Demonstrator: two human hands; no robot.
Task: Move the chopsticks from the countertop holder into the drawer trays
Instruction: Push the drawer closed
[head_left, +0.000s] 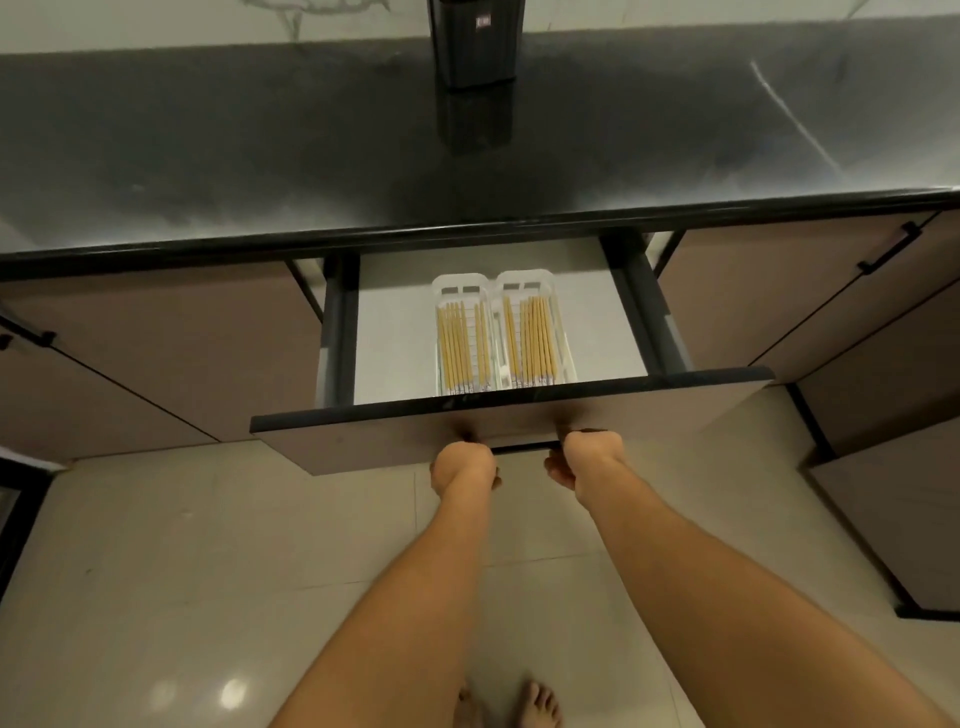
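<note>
The drawer under the dark countertop stands pulled out. Inside it, two white trays lie side by side: the left tray and the right tray. Each holds several yellow wooden chopsticks, laid lengthwise. The black ribbed chopstick holder stands at the back of the counter, its top cut off by the frame. My left hand and my right hand both grip the black handle on the drawer front, fingers curled under it.
Closed brown cabinet doors flank the drawer, with black handles at the left and the right. A lower cabinet block juts out at the right. Pale floor tiles lie below, with bare feet at the bottom edge.
</note>
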